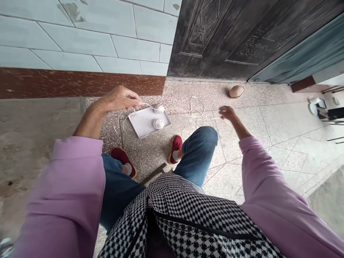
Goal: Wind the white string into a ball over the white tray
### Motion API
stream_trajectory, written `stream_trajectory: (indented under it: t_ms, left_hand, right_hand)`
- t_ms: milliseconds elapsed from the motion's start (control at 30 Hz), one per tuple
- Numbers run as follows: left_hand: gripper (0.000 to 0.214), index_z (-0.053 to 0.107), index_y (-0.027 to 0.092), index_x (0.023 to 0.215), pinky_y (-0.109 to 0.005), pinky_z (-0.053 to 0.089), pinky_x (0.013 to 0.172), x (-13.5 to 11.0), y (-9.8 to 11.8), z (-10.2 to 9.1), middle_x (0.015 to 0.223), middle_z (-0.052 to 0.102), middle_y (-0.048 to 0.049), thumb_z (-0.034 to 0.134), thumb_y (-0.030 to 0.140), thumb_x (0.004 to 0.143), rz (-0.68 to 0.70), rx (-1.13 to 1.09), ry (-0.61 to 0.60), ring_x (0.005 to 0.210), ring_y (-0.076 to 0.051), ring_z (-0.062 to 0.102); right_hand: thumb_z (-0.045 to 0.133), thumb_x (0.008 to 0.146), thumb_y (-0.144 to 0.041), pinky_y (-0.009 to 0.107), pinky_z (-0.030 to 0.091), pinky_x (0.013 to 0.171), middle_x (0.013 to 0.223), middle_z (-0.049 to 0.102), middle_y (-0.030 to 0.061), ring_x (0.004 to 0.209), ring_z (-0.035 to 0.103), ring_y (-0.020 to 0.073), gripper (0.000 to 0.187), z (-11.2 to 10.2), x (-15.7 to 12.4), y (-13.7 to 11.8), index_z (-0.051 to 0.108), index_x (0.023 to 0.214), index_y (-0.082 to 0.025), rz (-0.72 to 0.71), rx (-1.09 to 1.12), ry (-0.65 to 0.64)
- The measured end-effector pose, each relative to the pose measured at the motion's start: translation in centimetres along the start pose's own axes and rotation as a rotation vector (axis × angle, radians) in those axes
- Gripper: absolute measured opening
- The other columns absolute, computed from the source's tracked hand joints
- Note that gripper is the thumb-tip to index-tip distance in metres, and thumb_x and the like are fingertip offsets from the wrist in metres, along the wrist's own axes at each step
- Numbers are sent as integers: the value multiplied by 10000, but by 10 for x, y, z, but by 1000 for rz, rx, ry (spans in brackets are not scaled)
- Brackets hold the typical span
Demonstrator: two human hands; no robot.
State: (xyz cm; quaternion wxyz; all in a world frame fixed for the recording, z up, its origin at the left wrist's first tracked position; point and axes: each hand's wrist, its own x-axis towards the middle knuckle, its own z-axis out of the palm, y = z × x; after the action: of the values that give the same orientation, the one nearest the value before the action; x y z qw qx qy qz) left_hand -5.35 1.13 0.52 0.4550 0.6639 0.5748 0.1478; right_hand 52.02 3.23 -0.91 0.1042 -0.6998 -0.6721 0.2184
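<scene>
I sit with my knees apart above a speckled stone floor. My left hand (119, 99) is closed in a pinch on a thin white thread (126, 122) that loops down by a white tray (142, 125) on the floor. Two pale balls of thread (159, 108) (159, 123) lie in the tray. My right hand (228, 112) reaches out to the right with fingers curled; a strand seems to run to it from a loose tangle of white thread (195, 113) on the floor, though its grip is blurred.
A dark carved door (228, 36) and a tiled wall (80, 36) stand ahead. A round tan object (236, 91) lies by the door's threshold. My red shoes (176, 147) rest near the tray. Furniture legs and small items (322, 109) sit at the far right.
</scene>
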Motion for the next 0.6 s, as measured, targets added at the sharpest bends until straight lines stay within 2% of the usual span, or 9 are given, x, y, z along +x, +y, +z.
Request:
stream_trajectory:
  t_ms: [67,167,200,267,300,400,500,567,600]
  left_hand:
    - [350,959,164,1034,-341,534,754,10,6,11,908,827,-130,837,480,948,23,15,-36,770,-218,668]
    - [401,936,171,1014,-330,522,742,19,16,27,906,793,-120,803,540,930,49,21,-86,777,-230,689]
    - [422,931,167,1022,-330,522,750,20,18,30,904,773,-116,795,557,930,56,19,-97,785,-233,694]
    - [460,923,164,1035,-338,530,767,19,19,33,895,734,-111,795,593,931,61,10,-120,809,-241,708]
    - [473,920,167,1035,-343,532,767,18,18,32,886,719,-110,802,612,926,61,2,-127,812,-245,709]
    - [501,921,182,1040,-355,521,737,12,8,23,859,709,-113,840,657,901,54,-31,-143,783,-247,686]
    - [490,918,193,1010,-347,492,699,7,-4,11,831,710,-112,856,666,897,36,-37,-160,744,-235,663]
    - [474,915,195,1014,-345,507,701,4,-11,5,843,721,-112,876,655,907,15,-40,-171,747,-234,668]
    - [467,915,193,1024,-346,521,706,3,-13,3,852,728,-114,891,646,911,5,-45,-173,752,-233,669]
  right_hand:
    - [893,1245,-218,328,766,811,1426,920,249,910,890,219,145,43,12,-48,927,1327,-104,-9,81,-118]
    - [934,1195,-194,247,734,712,1636,896,186,858,846,140,306,113,23,-142,894,1494,-145,-245,464,-419]
    - [968,1194,-239,235,724,698,1594,916,155,841,825,127,342,131,23,-170,882,1514,-153,-309,575,-544]
    - [988,1213,-310,215,683,667,1266,958,80,782,784,119,282,153,19,-210,881,1418,-148,-354,677,-742]
    - [986,1220,-319,203,642,638,1070,921,40,731,745,112,230,154,17,-219,880,1325,-144,-345,696,-765]
    - [927,1234,-237,189,491,559,712,685,-46,591,581,85,253,122,18,-193,821,1018,-156,-240,671,-534]
    - [824,1241,-120,215,461,592,648,627,-39,570,531,82,379,56,21,-119,767,869,-166,-2,432,-171]
    - [803,1287,-177,245,537,676,729,717,30,646,631,105,410,14,16,-68,787,878,-151,288,195,16]
    - [774,1334,-235,265,626,777,901,820,100,776,744,139,357,-3,11,-47,849,1004,-121,373,139,51]
